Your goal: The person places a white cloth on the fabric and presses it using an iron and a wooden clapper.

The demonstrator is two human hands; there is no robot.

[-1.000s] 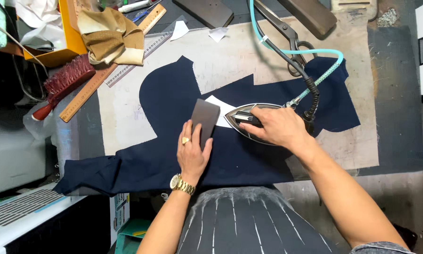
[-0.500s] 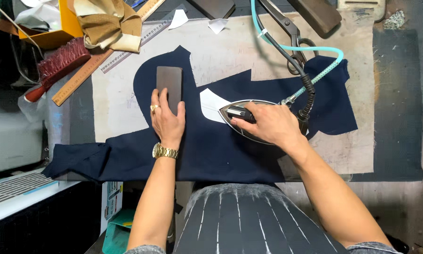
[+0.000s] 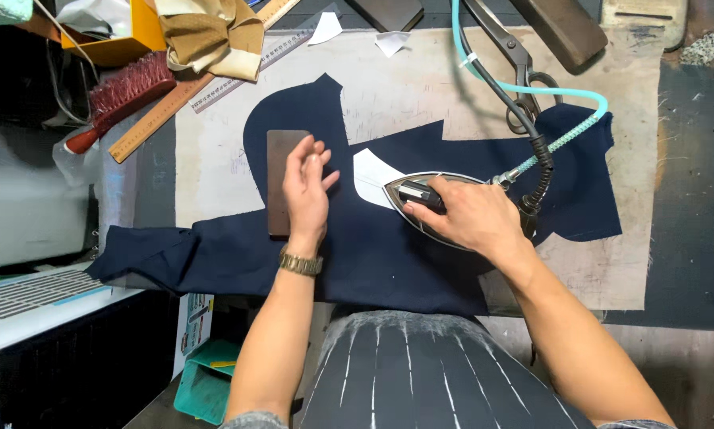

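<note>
A cut piece of navy cloth (image 3: 388, 246) lies spread on a pale pressing pad (image 3: 420, 95). My right hand (image 3: 468, 214) grips the black handle of a steam iron (image 3: 420, 199), whose tip rests on a white patch (image 3: 370, 173) on the cloth. My left hand (image 3: 305, 187) hovers with fingers apart just right of a dark brown wooden block (image 3: 281, 183) that lies flat on the cloth. A gold watch (image 3: 301, 264) is on my left wrist.
Large black shears (image 3: 508, 56) and a teal cord (image 3: 532, 87) lie at the back. A wooden ruler (image 3: 182, 95), a red-bristled brush (image 3: 122, 91) and tan folded cloth (image 3: 210, 32) sit at the back left. A pinstriped garment (image 3: 404, 373) lies at the near edge.
My left hand slid the wooden block leftward across the cloth, then lifted off it. The iron and my right hand have stayed almost in place.
</note>
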